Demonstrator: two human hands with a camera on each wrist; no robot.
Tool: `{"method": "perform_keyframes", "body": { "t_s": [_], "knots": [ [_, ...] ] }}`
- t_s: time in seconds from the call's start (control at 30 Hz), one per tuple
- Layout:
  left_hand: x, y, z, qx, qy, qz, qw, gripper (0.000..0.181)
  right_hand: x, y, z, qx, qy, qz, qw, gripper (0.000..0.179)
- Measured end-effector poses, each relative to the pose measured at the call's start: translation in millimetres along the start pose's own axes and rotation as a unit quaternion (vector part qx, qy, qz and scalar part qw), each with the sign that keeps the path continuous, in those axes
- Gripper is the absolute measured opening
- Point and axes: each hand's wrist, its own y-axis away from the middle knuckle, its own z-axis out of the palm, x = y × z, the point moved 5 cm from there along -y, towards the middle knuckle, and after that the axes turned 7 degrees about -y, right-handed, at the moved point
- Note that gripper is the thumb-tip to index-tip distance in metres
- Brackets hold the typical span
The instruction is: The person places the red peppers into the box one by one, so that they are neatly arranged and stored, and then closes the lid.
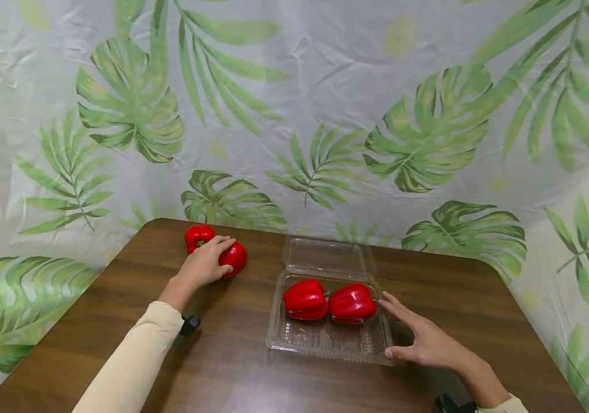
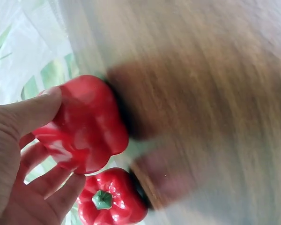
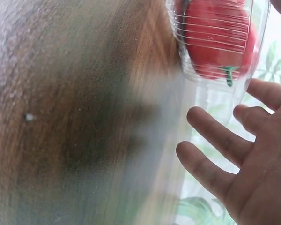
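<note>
At the table's far left, my left hand (image 1: 201, 267) holds a red bell pepper (image 2: 86, 122), thumb on one side and fingers round the other. Close beside that one stands another red bell pepper (image 2: 124, 199), its green stem showing in the left wrist view. A clear plastic clamshell box (image 1: 299, 339) lies with its lid folded back. In its base are two more peppers, a left one (image 1: 305, 301) and a right one (image 1: 353, 305), lying on their sides. My right hand (image 1: 431, 341) is at the box's right edge, fingers spread, thumb at the near corner.
The brown wooden table (image 1: 232, 367) has rounded far corners. Behind it hangs a pale curtain (image 1: 325, 74) with a green leaf print, close to the table's far edge. The transparent lid (image 1: 330, 255) lies toward that edge.
</note>
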Motion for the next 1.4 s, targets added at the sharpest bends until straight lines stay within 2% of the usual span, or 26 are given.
{"method": "perform_keyframes", "body": {
  "t_s": [0.27,0.67,0.93,1.23,1.4],
  "knots": [
    [1.5,-0.9,0.9,0.009,0.000,0.002,1.0000,0.067,-2.6,1.6,-2.1,0.015,0.015,-0.018,0.9996,0.086],
    [1.5,2.8,1.1,0.031,0.008,0.001,0.9995,0.065,-4.3,-0.2,-1.9,0.009,0.025,-0.029,0.9992,0.086],
    [0.6,3.1,5.4,0.025,0.011,0.000,0.9996,0.066,-5.3,1.4,-2.1,0.011,0.030,-0.028,0.9991,0.086],
    [2.9,4.3,2.8,0.023,0.029,0.005,0.9993,0.067,-5.6,1.8,-3.6,0.010,0.026,-0.026,0.9993,0.086],
    [6.2,5.2,4.1,0.021,0.016,0.007,0.9996,0.066,-5.0,1.7,-2.3,0.007,0.023,-0.022,0.9995,0.085]
  ]
}}
